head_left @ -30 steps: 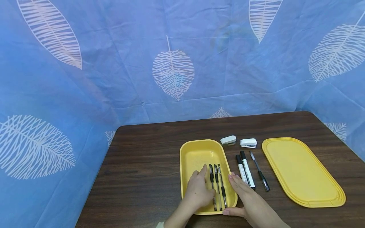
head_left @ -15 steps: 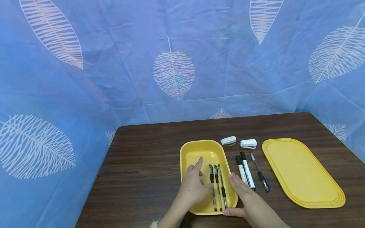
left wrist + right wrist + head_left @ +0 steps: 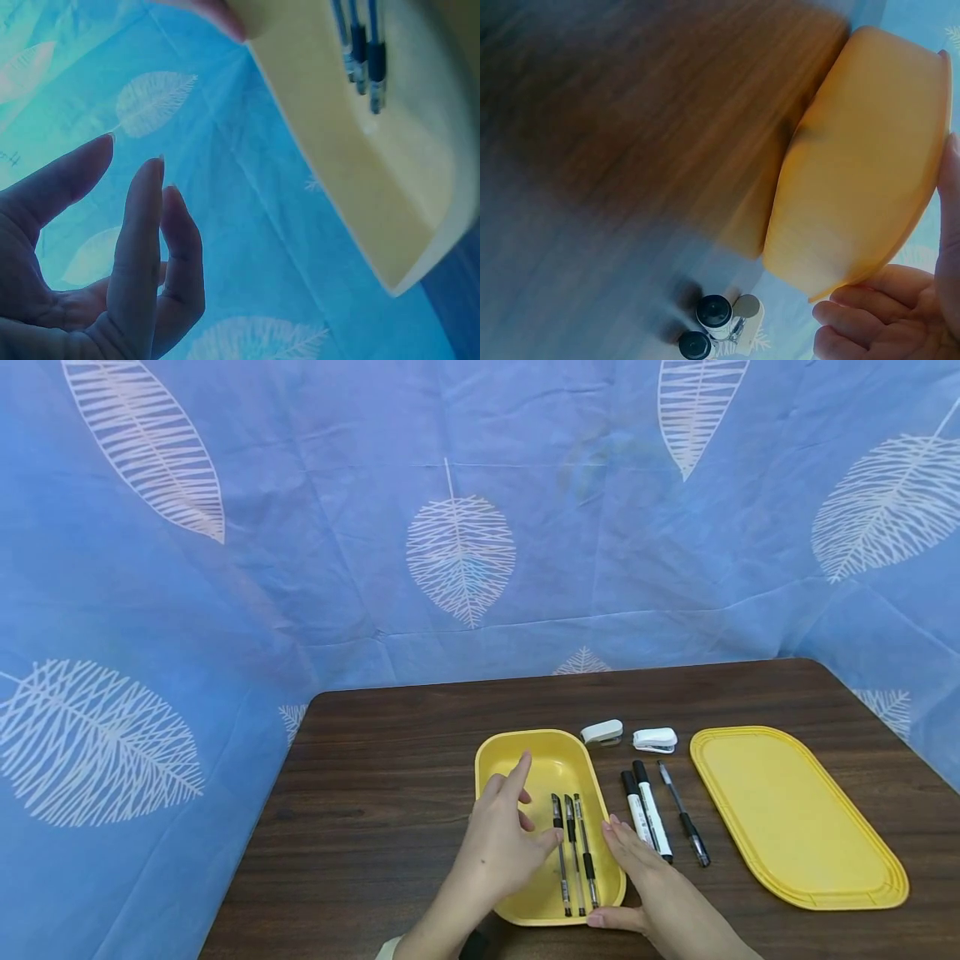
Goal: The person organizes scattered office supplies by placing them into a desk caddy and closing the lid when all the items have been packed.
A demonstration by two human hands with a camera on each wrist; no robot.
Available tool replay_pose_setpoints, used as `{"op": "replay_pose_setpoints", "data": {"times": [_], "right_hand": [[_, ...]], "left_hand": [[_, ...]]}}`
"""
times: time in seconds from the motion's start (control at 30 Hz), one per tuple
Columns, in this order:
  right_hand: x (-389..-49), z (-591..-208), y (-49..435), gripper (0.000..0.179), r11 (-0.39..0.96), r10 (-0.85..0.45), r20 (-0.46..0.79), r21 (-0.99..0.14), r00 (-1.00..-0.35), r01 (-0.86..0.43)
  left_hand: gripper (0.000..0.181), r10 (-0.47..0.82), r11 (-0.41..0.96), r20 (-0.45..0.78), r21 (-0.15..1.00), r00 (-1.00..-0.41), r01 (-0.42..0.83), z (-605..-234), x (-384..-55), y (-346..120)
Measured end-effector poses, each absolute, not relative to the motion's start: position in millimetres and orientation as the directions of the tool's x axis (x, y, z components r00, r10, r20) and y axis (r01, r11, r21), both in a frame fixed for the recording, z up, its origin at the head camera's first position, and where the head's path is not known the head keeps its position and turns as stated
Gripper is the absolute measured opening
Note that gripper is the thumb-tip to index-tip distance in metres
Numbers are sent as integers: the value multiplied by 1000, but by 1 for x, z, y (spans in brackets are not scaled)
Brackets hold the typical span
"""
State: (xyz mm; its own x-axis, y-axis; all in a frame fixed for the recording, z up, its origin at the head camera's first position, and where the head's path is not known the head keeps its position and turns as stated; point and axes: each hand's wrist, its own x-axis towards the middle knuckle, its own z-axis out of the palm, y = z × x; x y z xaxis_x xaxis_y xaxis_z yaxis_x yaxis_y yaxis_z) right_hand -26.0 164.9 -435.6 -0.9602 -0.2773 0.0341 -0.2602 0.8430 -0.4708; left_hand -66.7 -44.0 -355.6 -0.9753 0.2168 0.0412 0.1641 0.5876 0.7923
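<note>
A yellow plastic box [image 3: 551, 745] stands on the table, with several black-gripped gel pens [image 3: 587, 865] side by side along its right half. My left hand [image 3: 495, 843] hovers over the box's left side, index finger extended and thumb spread, holding nothing. In the left wrist view, the gap between thumb and fingertips of that hand [image 3: 142, 255] is bare, and the pens [image 3: 376, 64] lie beyond. My right hand [image 3: 652, 893] rests against the box's near right corner, fingers along the side wall and thumb at the front rim. The right wrist view shows its fingertips [image 3: 840, 315] at the rim.
Right of the box lie two white markers [image 3: 654, 814] with black caps and another gel pen [image 3: 682, 814]. Two small white staplers [image 3: 655, 740] sit behind them. A flat yellow lid [image 3: 798, 818] lies farther right. Blue leaf-print cloth [image 3: 337, 527] hangs behind the table.
My left hand has drawn up and leftward off the pens, its thumb and index finger spreading apart. The pens in the box stay put, and my right hand keeps its place.
</note>
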Motion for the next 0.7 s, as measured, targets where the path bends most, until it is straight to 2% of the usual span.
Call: {"op": "replay_pose_setpoints", "data": {"times": [0.27, 0.7], "right_hand": [[-26, -434, 164, 106, 847, -269, 5, -475, -963, -239], [-27, -431, 163, 104, 842, -252, -18, -497, -968, -210]], "left_hand": [[90, 214, 596, 91, 777, -973, 204, -340, -64, -52], [96, 153, 526, 193, 815, -969, 245, -317, -60, -69]]}}
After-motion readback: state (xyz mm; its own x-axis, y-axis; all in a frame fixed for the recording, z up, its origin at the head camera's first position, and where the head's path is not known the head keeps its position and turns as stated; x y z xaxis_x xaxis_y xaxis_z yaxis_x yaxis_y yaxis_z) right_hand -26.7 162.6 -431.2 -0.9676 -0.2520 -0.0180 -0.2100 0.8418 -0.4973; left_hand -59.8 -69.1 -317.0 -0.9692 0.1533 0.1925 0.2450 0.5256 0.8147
